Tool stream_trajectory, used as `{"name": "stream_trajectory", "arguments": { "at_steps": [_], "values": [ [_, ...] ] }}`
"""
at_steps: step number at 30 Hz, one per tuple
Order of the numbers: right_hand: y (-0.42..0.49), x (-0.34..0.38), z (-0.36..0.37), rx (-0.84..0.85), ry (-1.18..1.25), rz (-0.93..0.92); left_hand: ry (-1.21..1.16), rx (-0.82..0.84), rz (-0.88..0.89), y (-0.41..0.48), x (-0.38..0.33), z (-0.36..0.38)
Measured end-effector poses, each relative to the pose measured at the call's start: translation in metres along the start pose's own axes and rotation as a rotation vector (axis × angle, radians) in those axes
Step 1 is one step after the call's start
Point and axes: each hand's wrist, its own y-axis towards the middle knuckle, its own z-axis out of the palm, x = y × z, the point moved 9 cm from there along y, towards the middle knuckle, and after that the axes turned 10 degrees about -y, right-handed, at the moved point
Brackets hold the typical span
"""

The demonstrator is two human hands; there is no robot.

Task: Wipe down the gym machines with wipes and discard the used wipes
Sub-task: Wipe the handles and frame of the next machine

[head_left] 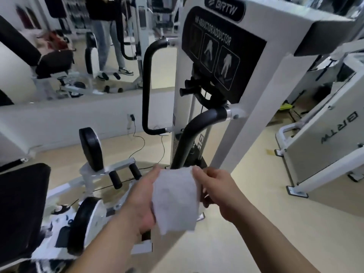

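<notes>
A white wipe [175, 200] hangs spread out between my two hands in the lower middle. My left hand [139, 201] holds its left edge, thumb on top of the upper corner. My right hand [216, 192] pinches the upper right corner with its fingertips. Right behind them stands a white hip abductor/adductor machine [262, 91] with a black instruction panel [218, 56]. Its curved black handle [197, 127] rises just beyond the wipe; a second black handle [146, 83] stands to the left.
The machine's black seat [21, 211] and round leg pads [92, 148] fill the lower left. A mirror wall at the back left reflects a standing person [108, 36]. Another white machine [323, 146] stands at right. Cables [141, 144] trail across the beige floor.
</notes>
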Motion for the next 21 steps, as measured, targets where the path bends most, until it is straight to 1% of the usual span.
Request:
{"name": "stream_trajectory", "arguments": {
  "at_steps": [3, 5, 7, 8, 9, 11, 12, 13, 14, 15, 16, 17, 18, 19, 20, 21],
  "values": [
    [0.016, 0.014, -0.041, -0.124, -0.014, -0.012, 0.037, -0.210, 0.240, 0.004, -0.046, -0.005],
    [0.018, 0.032, -0.062, -0.225, 0.018, -0.088, 0.110, -0.271, 0.424, 0.003, -0.081, 0.001],
    [0.013, 0.060, -0.078, -0.369, -0.016, -0.264, 0.317, -0.282, 0.586, -0.002, -0.110, 0.023],
    [0.006, 0.078, -0.084, -0.453, -0.067, -0.393, 0.409, -0.284, 0.668, -0.005, -0.123, 0.036],
    [-0.002, 0.096, -0.091, -0.543, -0.151, -0.518, 0.464, -0.282, 0.736, -0.009, -0.133, 0.049],
    [-0.015, 0.126, -0.102, -0.763, -0.428, -0.721, 0.544, -0.264, 0.864, -0.023, -0.149, 0.081],
    [-0.020, 0.136, -0.109, -0.880, -0.541, -0.788, 0.576, -0.246, 0.922, -0.025, -0.157, 0.097],
    [-0.023, 0.140, -0.120, -0.999, -0.584, -0.822, 0.621, -0.214, 0.973, -0.026, -0.161, 0.115],
    [-0.024, 0.139, -0.134, -1.094, -0.553, -0.808, 0.692, -0.167, 1.026, -0.026, -0.163, 0.134],
    [-0.023, 0.135, -0.148, -1.136, -0.464, -0.740, 0.788, -0.097, 1.083, -0.025, -0.158, 0.156],
    [-0.015, 0.126, -0.160, -1.116, -0.340, -0.628, 0.927, -0.028, 1.121, -0.022, -0.148, 0.179],
    [-0.002, 0.114, -0.168, -1.049, -0.215, -0.496, 1.115, 0.014, 1.149, -0.017, -0.133, 0.199],
    [0.012, 0.105, -0.172, -0.971, -0.125, -0.375, 1.330, 0.020, 1.202, -0.012, -0.116, 0.216],
    [0.024, 0.100, -0.173, -0.919, -0.080, -0.290, 1.518, -0.005, 1.259, -0.006, -0.100, 0.226],
    [0.036, 0.097, -0.173, -0.886, -0.060, -0.240, 1.647, -0.047, 1.280, -0.002, -0.092, 0.232],
    [0.046, 0.096, -0.173, -0.872, -0.039, -0.213, 1.717, -0.070, 1.255, 0.004, -0.090, 0.232]
  ]
}}
